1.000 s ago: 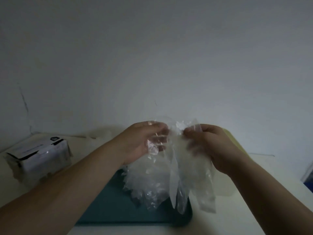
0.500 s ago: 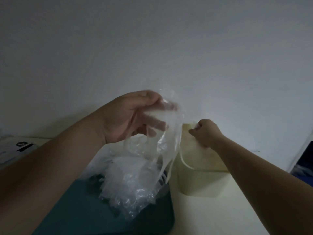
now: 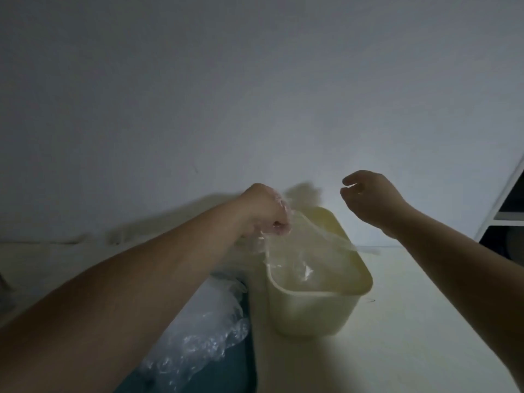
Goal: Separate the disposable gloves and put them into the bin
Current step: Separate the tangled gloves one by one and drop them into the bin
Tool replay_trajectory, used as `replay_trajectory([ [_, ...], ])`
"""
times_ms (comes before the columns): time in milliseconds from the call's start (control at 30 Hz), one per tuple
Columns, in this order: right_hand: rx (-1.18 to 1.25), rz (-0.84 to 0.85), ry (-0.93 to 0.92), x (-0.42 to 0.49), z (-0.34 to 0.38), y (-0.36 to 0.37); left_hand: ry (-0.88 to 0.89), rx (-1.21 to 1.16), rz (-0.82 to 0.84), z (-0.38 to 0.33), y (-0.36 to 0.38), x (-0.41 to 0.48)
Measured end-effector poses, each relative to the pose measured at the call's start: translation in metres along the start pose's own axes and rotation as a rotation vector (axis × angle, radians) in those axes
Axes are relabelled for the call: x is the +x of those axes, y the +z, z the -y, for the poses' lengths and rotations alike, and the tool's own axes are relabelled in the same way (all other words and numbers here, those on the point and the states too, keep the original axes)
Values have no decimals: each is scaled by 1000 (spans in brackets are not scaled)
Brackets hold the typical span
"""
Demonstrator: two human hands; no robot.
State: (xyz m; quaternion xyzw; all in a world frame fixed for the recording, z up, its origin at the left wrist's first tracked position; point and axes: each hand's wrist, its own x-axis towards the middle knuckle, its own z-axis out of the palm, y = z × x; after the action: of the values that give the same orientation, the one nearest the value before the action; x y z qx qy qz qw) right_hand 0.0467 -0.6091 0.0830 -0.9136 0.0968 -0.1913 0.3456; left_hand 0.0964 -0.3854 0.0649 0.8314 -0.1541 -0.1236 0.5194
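Over the bin [image 3: 317,302] your left hand [image 3: 266,214] pinched a glove [image 3: 292,251] trailing across the rim, likely to slide out, while your right hand [image 3: 368,197] hung loosely spread.

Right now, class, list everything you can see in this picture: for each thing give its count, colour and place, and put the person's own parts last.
Bin: one, pale yellow, on the table, centre right.
Held glove: one, clear, hanging from the left hand over the bin's opening.
Glove pile: one heap, clear, on the tray, lower centre.
Tray: one, teal, left of the bin.
Table: one, cream, under everything.
Wall: one, grey-white, behind.
Left hand: one, closed on the held glove.
Right hand: one, open, empty, above the bin.
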Motion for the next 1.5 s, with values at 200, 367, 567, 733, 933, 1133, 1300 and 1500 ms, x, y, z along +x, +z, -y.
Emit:
replay_trajectory([
  [200,-271,500,-162,-47,45,9,-51,475,-39,-15,32,24],
  [367,-489,711,-62,-57,58,37,4,373,-148,-2,26,17],
  [567,-750,895,-152,-65,54,87,143,180,-253,6,-19,-42],
  [733,-774,758,-160,-62,64,87,158,551,-169,37,-61,-118],
  [933,-344,201,-434,-93,117,90,-75,870,-54,99,-85,-161],
  [1133,224,363,-449,-142,129,150,-17,535,-201,128,-87,-157],
  [1300,457,323,-352,-133,119,156,42,298,-370,109,-109,-168],
  [1500,590,445,-444,-123,115,133,42,-97,-312,52,-129,-180],
])
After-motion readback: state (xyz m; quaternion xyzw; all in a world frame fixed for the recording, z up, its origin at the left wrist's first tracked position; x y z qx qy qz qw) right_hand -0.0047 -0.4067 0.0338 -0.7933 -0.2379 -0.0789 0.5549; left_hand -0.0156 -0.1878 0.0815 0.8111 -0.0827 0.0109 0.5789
